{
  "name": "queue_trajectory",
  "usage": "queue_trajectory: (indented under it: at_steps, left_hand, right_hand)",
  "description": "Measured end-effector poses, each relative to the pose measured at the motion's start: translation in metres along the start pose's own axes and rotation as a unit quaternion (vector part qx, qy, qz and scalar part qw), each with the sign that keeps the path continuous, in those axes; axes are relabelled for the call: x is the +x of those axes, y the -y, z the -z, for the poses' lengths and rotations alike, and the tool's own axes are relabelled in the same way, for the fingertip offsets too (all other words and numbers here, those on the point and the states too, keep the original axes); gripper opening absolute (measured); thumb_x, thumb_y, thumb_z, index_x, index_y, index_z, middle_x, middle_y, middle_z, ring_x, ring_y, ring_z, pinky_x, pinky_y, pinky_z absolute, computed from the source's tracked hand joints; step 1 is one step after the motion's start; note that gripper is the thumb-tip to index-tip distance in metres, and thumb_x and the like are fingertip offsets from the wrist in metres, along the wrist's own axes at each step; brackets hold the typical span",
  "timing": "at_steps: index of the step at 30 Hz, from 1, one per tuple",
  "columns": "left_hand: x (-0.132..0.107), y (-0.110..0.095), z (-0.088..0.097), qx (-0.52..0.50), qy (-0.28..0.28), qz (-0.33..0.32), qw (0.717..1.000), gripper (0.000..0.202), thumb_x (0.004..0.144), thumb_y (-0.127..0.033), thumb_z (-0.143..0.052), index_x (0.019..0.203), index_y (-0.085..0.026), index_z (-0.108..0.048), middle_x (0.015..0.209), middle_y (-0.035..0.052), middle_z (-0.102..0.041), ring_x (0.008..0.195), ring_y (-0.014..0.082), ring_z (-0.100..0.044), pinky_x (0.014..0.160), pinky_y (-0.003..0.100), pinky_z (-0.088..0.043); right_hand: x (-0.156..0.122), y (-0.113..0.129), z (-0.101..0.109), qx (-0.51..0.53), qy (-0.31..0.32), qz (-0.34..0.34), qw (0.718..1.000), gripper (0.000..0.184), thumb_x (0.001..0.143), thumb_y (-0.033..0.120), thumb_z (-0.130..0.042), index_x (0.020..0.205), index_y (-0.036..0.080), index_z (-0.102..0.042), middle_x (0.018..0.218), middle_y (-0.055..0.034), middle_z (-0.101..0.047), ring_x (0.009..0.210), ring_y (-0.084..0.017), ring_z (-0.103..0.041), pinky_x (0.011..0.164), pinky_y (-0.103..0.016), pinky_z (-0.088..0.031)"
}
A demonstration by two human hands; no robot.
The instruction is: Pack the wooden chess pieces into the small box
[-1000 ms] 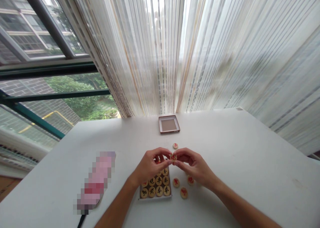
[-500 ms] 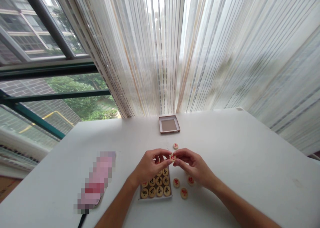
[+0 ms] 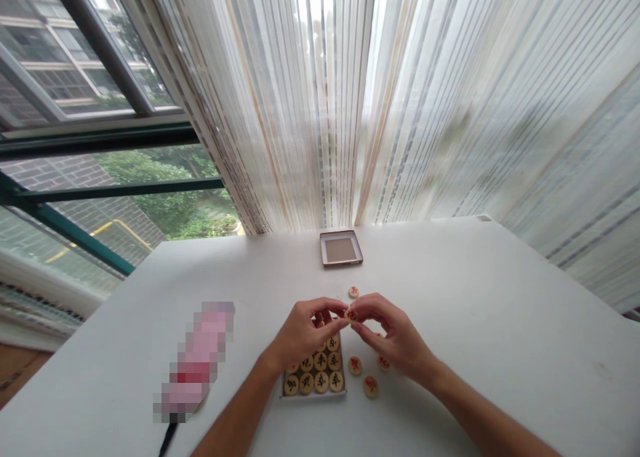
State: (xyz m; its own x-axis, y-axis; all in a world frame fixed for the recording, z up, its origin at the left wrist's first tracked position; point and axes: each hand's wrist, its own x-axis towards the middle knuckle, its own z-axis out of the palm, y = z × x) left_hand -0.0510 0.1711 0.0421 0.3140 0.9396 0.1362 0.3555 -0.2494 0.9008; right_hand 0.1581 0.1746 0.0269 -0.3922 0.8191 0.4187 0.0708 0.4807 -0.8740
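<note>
Both hands meet just below the centre of the frame, at a single round game piece (image 3: pixel 351 315). Left hand (image 3: pixel 306 330): thumb and forefinger form a narrow pinch at the left edge of the piece; the remaining fingers curl behind. Right hand (image 3: pixel 393 333): thumb and forefinger appear to close on the opposite edge in the same manner. On each hand, the gap between the tips is about as wide as the piece itself. Its red-marked face shows toward the camera; the character is too small to read with certainty.

For good control at this step, grip by the rim only and leave the marked face uncovered. Apply light, equal pressure from both sides—the piece is probably smooth and could slip if one pinch loosens first. Release one hand only when the other has a firm hold.

The held piece sits above the far right part of the box (image 3: pixel 313 396), which stands at lower centre with black-marked pieces in rows; the left hand hides part of its contents. Avoid dragging the left wrist across these rows. Loose red-marked pieces lie on the white table (image 3: pixel 480 297): one (image 3: pixel 354 292) beyond the fingertips, others right of the box—at least one partly covered by the right hand.
</note>
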Motion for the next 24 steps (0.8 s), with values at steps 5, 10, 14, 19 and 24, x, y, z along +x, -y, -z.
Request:
queue_trajectory:
  at_steps: [5, 10, 14, 19, 24]
  left_hand:
    - [-0.0004, 0.0019, -0.0015, -0.01, -0.007, 0.004, 1.0, 0.025, 0.086, -0.039, -0.069, 0.102, -0.02, -0.074, 0.089, 0.005, -0.075, 0.066, 0.0128, -0.057, 0.058, 0.023, -0.045]
    - [-0.0016, 0.0013, -0.0027, -0.034, 0.007, 0.002, 0.999, 0.029, 0.087, -0.038, -0.069, 0.11, -0.021, -0.07, 0.097, 0.0056, -0.075, 0.069, 0.0127, -0.06, 0.059, 0.022, -0.045]
    - [-0.0016, 0.0012, -0.0021, -0.042, 0.012, -0.003, 0.999, 0.028, 0.085, -0.036, -0.071, 0.109, -0.02, -0.069, 0.095, 0.0049, -0.075, 0.07, 0.0127, -0.061, 0.058, 0.022, -0.044]
    - [-0.0013, 0.0036, -0.0014, -0.034, -0.008, -0.005, 0.999, 0.027, 0.086, -0.037, -0.071, 0.106, -0.019, -0.07, 0.097, 0.0057, -0.075, 0.074, 0.0145, -0.063, 0.06, 0.023, -0.046]
    - [-0.0019, 0.0024, -0.0017, -0.032, -0.006, -0.009, 0.999, 0.027, 0.085, -0.037, -0.072, 0.105, -0.02, -0.071, 0.096, 0.0049, -0.074, 0.07, 0.013, -0.06, 0.059, 0.023, -0.046]
  right_hand:
    - [0.0002, -0.0004, 0.0006, 0.006, -0.001, -0.003, 1.0, 0.013, 0.091, 0.022, -0.065, 0.104, 0.022, -0.065, 0.101, -0.006, -0.066, 0.091, -0.019, -0.067, 0.082, -0.034, -0.059]
    - [-0.0001, -0.0021, 0.0009, -0.001, -0.015, 0.005, 1.0, 0.004, 0.089, 0.022, -0.068, 0.091, 0.021, -0.065, 0.1, -0.0066, -0.068, 0.097, -0.021, -0.067, 0.086, -0.035, -0.057]
    - [-0.0022, -0.0033, 0.0014, -0.006, -0.01, 0.006, 1.0, 0.002, 0.089, 0.021, -0.068, 0.091, 0.021, -0.066, 0.101, -0.0073, -0.07, 0.103, -0.022, -0.067, 0.089, -0.036, -0.056]
    - [-0.0026, -0.0023, 0.0012, 0.004, -0.013, -0.009, 1.0, 0.011, 0.091, 0.022, -0.065, 0.102, 0.021, -0.067, 0.108, -0.008, -0.07, 0.101, -0.021, -0.068, 0.09, -0.036, -0.057]
    - [-0.0009, -0.003, 0.0002, 0.003, 0.002, -0.041, 0.999, 0.022, 0.09, 0.025, -0.067, 0.112, 0.021, -0.065, 0.101, -0.006, -0.072, 0.09, -0.02, -0.07, 0.084, -0.035, -0.059]
